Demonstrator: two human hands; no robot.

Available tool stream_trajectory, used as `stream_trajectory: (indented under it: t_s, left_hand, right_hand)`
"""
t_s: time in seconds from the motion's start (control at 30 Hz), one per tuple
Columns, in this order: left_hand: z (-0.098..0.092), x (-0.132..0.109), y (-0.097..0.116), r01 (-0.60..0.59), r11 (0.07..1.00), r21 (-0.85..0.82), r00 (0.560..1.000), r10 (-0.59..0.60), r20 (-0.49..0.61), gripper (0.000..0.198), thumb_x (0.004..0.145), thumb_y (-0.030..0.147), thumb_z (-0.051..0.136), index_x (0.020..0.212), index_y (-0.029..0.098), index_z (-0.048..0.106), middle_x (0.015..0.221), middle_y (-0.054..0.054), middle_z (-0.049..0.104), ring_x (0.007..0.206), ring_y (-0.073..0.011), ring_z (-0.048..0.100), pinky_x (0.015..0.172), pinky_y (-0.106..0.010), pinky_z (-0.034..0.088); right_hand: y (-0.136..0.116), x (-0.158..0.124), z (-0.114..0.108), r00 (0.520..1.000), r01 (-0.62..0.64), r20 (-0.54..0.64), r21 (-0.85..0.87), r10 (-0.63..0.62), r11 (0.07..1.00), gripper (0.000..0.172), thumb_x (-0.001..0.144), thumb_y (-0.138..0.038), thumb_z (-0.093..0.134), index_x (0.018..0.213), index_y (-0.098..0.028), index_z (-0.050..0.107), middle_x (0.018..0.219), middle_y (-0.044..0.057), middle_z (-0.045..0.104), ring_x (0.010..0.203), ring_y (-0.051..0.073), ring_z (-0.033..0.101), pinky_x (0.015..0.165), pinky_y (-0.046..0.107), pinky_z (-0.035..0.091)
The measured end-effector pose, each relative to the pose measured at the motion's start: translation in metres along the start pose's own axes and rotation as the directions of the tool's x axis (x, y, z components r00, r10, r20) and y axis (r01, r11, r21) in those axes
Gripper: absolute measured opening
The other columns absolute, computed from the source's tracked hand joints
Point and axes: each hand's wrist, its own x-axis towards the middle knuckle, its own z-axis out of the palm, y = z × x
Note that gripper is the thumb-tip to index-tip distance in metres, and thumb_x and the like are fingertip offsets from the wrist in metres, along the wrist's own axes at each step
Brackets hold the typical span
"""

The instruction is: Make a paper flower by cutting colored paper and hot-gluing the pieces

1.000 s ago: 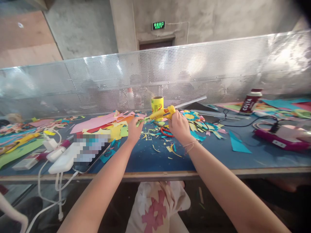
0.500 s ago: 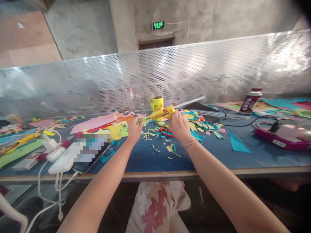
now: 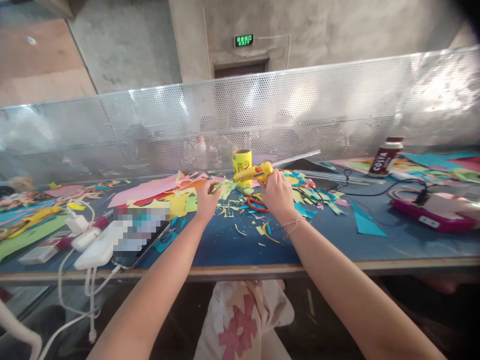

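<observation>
My right hand (image 3: 278, 194) is wrapped round the handle of a yellow glue gun (image 3: 252, 173), its nozzle pointing left. Between the thumb and fingers of my left hand (image 3: 207, 200) is a light green paper piece (image 3: 225, 189), just below and left of the nozzle. Behind the glue gun stands a yellow cardboard tube (image 3: 242, 160), partly hidden by it. Red-handled scissors (image 3: 257, 205) lie under the glue gun, among small paper scraps.
A phone (image 3: 140, 237) and white power bank (image 3: 99, 245) lie at left with cables. Pink paper (image 3: 146, 190) spreads behind them. At right are a blue paper triangle (image 3: 366, 221), a purple power strip (image 3: 431, 216) and a dark red bottle (image 3: 386, 157). A perforated metal screen (image 3: 168, 125) borders the back.
The glue gun has shifted slightly right, away from my left hand. The green paper piece is now turned so that more of its surface shows.
</observation>
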Motion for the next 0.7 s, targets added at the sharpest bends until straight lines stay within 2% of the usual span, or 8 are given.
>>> stream_trajectory:
  t_s: [0.1,0.27,0.47,0.7]
  left_hand:
    - [-0.0002,0.0001,-0.0006,0.009,1.000,0.020,1.000,-0.008,-0.030,0.010,0.074,0.017,0.056,0.083,0.018,0.057,0.089,-0.004,0.066,0.089,-0.0162,0.062,0.083,-0.032,0.049]
    - [-0.0013,-0.0012,-0.0029,0.031,0.999,0.026,0.998,-0.030,-0.055,0.022,0.072,0.015,0.061,0.093,0.020,0.056,0.091,-0.005,0.067,0.088,-0.0179,0.064,0.084,-0.035,0.049]
    - [-0.0004,-0.0025,-0.0034,-0.033,0.998,0.050,0.998,0.035,-0.047,0.017,0.074,0.016,0.060,0.090,0.020,0.057,0.093,-0.005,0.068,0.091,-0.0184,0.064,0.088,-0.037,0.048]
    - [-0.0001,-0.0031,0.0000,-0.093,0.988,0.122,0.994,0.098,-0.038,0.013,0.074,0.014,0.060,0.085,0.020,0.060,0.091,-0.005,0.067,0.089,-0.0179,0.063,0.085,-0.034,0.048]
  right_hand:
    - [0.0000,-0.0006,0.0001,1.000,0.005,-0.031,0.031,-0.004,1.000,0.021,0.087,-0.028,0.038,0.098,-0.013,0.047,0.085,0.013,0.053,0.082,0.026,0.050,0.070,0.040,0.043]
    - [-0.0013,-0.0018,0.0007,0.997,0.061,-0.045,0.074,-0.058,0.995,0.024,0.087,-0.030,0.039,0.100,-0.012,0.048,0.086,0.014,0.053,0.083,0.026,0.051,0.073,0.042,0.044]
    - [-0.0041,-0.0018,0.0011,0.996,0.091,-0.020,0.071,-0.090,0.993,0.026,0.086,-0.030,0.042,0.102,-0.011,0.047,0.090,0.016,0.055,0.086,0.027,0.052,0.076,0.044,0.045]
    - [-0.0037,-0.0022,0.0025,0.996,0.087,-0.022,0.079,-0.086,0.993,0.028,0.086,-0.032,0.041,0.104,-0.011,0.047,0.093,0.016,0.056,0.088,0.028,0.053,0.077,0.045,0.045]
